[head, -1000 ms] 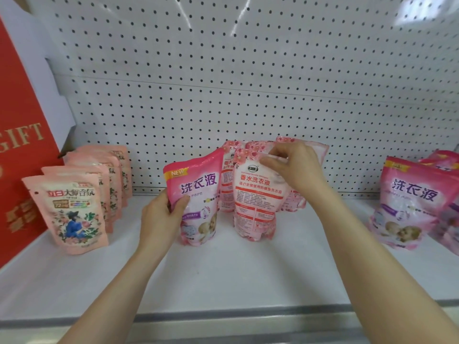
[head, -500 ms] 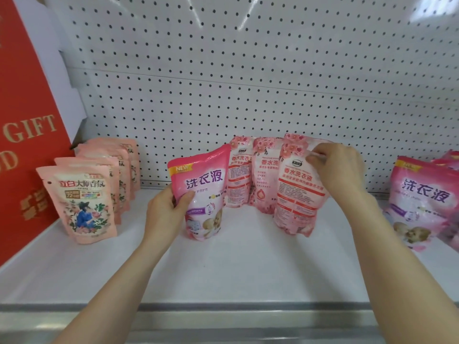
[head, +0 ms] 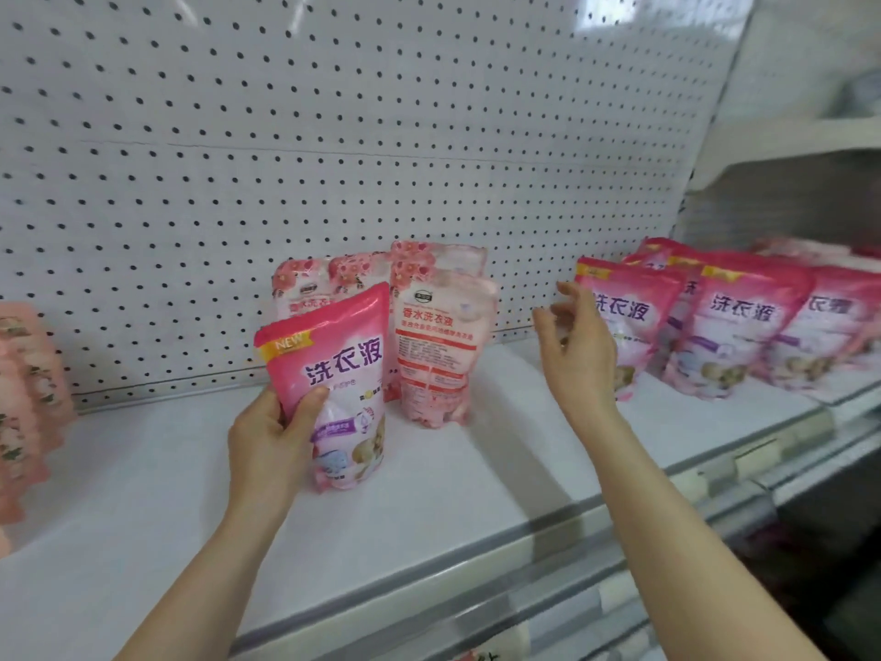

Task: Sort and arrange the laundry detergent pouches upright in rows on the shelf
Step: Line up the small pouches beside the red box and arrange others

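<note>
My left hand [head: 267,436] grips a bright pink pouch [head: 341,374] marked NEW by its left edge, holding it upright on the white shelf [head: 143,517]. Just right of it a pale pink floral pouch [head: 438,345] stands upright by itself, with several like pouches [head: 329,283] behind it against the pegboard. My right hand [head: 579,350] hovers empty with fingers spread, between the floral pouch and a group of bright pink pouches [head: 734,322] at the right.
Peach-coloured pouches [head: 24,393] stand in a row at the left edge. A white pegboard [head: 333,136] backs the shelf. A grey price rail [head: 476,608] runs along the front edge. Another shelf bay [head: 810,150] adjoins on the right.
My right hand let go of the pale floral pouch, which now stands alone, and moved right. The view swung right, bringing more bright pink pouches into sight. My left hand kept its grip.
</note>
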Available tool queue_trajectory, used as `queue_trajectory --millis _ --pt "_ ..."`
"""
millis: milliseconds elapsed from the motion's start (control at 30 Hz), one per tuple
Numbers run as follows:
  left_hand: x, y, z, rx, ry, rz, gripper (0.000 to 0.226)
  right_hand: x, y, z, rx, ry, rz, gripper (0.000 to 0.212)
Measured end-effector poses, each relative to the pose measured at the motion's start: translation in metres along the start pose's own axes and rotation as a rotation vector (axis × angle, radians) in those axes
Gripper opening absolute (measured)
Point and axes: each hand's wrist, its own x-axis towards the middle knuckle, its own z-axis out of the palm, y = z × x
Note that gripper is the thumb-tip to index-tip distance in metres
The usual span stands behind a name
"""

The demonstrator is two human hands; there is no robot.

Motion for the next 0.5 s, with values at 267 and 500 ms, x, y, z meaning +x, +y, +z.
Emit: queue_trajectory --millis 267,500 --pt "-0.025 0.018 0.036 -0.095 -0.087 -0.048 0.037 0.035 0.109 -0.047 0.074 0.099 0.517 0.101" --pt "-0.03 0.017 0.044 0.019 -0.018 -0.078 0.065 0.065 0.165 -0.035 0.26 -0.084 0.597 0.088"
